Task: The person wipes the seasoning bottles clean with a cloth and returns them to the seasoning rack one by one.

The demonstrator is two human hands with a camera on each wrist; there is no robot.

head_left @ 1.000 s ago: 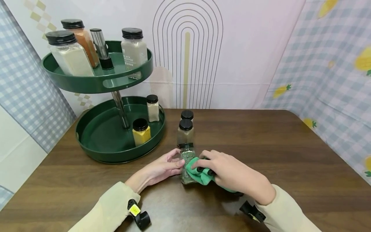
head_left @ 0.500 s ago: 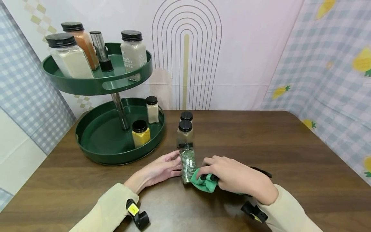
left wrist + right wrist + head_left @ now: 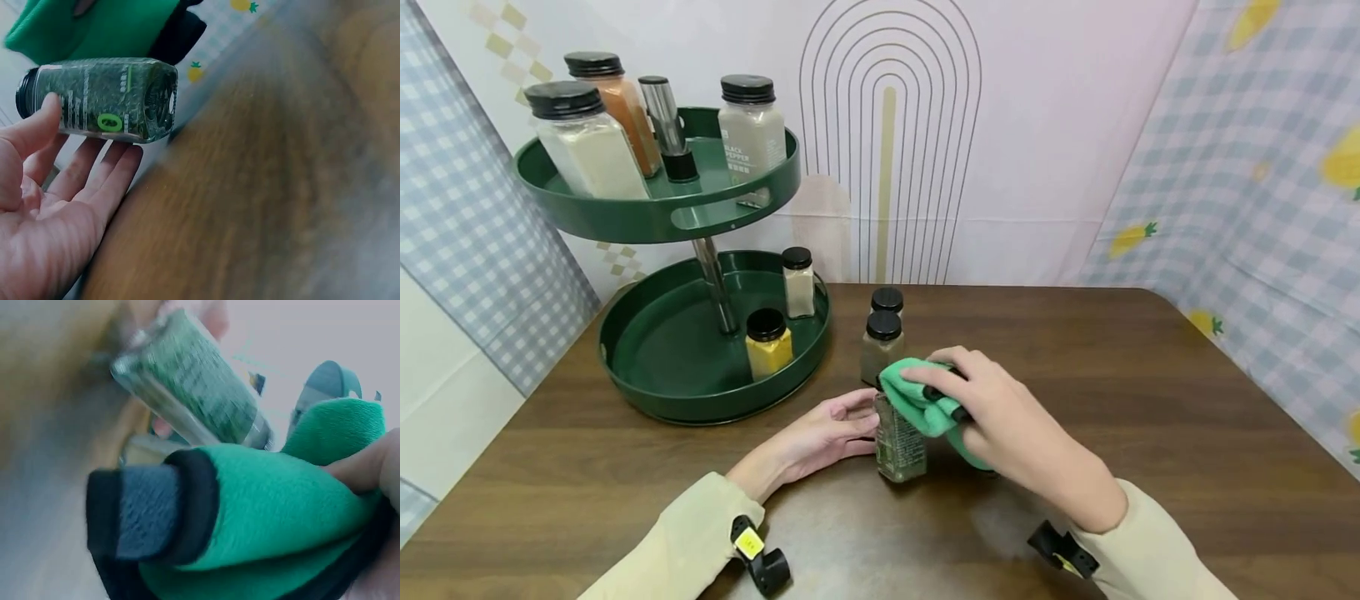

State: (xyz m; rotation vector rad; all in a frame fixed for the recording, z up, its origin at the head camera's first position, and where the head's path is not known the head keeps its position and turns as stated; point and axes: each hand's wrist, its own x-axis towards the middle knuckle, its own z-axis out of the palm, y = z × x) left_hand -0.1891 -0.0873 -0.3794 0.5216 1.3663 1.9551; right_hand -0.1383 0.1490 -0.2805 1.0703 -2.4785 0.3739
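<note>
A small clear jar of dried green herbs (image 3: 898,446) stands slightly tilted near the table's middle. My left hand (image 3: 816,437) holds it from the left; in the left wrist view the thumb lies over the label side of the herb jar (image 3: 94,100) and the fingers go behind it. My right hand (image 3: 996,417) grips a bunched green cloth (image 3: 917,396) with black edging. The cloth covers the jar's lid and upper part in the head view. In the right wrist view the cloth (image 3: 269,500) hides part of the blurred jar (image 3: 194,381).
Two small black-lidded jars (image 3: 882,346) stand one behind the other just beyond. To the left is a two-tier green turntable rack (image 3: 655,408) bearing a yellow spice jar (image 3: 769,350), larger jars and a metal cylinder. Printed cloth (image 3: 1037,150) hangs behind the table.
My right hand has moved the cloth up from the herb jar's lower right side to its top. The jar has turned and tilted a little. My left hand stays almost in place.
</note>
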